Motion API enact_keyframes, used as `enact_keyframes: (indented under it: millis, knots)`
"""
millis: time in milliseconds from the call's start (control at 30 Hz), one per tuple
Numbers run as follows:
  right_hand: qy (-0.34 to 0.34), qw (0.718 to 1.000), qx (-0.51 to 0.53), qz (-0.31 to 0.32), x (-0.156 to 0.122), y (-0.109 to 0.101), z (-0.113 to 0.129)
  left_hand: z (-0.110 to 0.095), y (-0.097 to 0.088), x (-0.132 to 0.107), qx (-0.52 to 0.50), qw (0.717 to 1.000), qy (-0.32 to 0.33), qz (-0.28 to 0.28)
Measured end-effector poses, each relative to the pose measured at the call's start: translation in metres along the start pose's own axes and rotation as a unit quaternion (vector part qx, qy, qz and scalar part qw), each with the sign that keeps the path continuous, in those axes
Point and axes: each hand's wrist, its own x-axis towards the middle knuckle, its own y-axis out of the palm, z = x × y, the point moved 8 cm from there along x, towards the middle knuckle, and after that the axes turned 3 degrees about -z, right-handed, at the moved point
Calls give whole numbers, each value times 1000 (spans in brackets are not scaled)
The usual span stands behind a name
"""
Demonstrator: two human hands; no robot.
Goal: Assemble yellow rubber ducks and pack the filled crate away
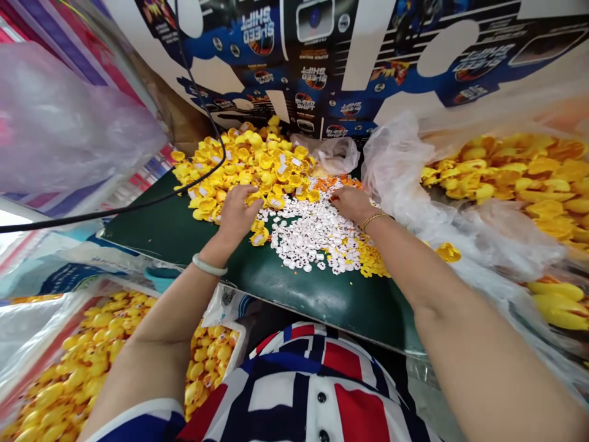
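Note:
My left hand (237,215) is at the near edge of a pile of yellow plastic duck shells (251,156), its fingers curled around a yellow duck shell (252,198). Just below it on the table lies another shell (259,234). My right hand (353,204) reaches down beside the small orange pieces (331,183), at the far side of a spread of small white eye pieces with black dots (306,236). Its fingertips are pressed together, and anything between them is hidden. Small yellow pieces (372,258) lie below my right wrist.
The dark green tabletop (193,236) stands against printed cardboard (313,73). At right, clear plastic bags (396,159) surround more yellow shells (543,178). Boxes of yellow ducks (101,337) sit below left. A black cable (151,205) hangs across the left side.

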Motion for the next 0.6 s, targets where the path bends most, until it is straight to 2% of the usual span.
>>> enact_keyframes:
  millis: [33, 100, 167, 200, 300, 400, 467, 533, 600]
  knots:
    - [4, 1000, 3, 4, 0, 0, 0, -9, 5, -12, -35, 999, -1, 16]
    - [5, 1000, 10, -1, -2, -3, 1, -21, 21, -38, -87, 992, -10, 87]
    - [2, 1000, 15, -15, -7, -10, 0, -25, 30, -58, -79, 987, 1, 141]
    - [7, 1000, 19, -23, -11, -14, -2, -24, 29, -64, -57, 988, 11, 146]
    - [45, 995, 63, -64, -31, -32, -5, -13, 13, -68, -7, 994, 16, 108]
    - [35, 971, 213, -104, -68, -48, 15, -11, 5, -77, -85, 991, -49, 94]
    - [-8, 935, 350, -62, -100, -47, 46, -18, 18, -97, -219, 958, -141, 120]
    - [-33, 898, 438, 14, -134, -38, 80, -35, 41, -124, -364, 889, -231, 157]
    - [-37, 885, 462, 46, -161, -31, 105, -53, 59, -148, -452, 830, -276, 176]
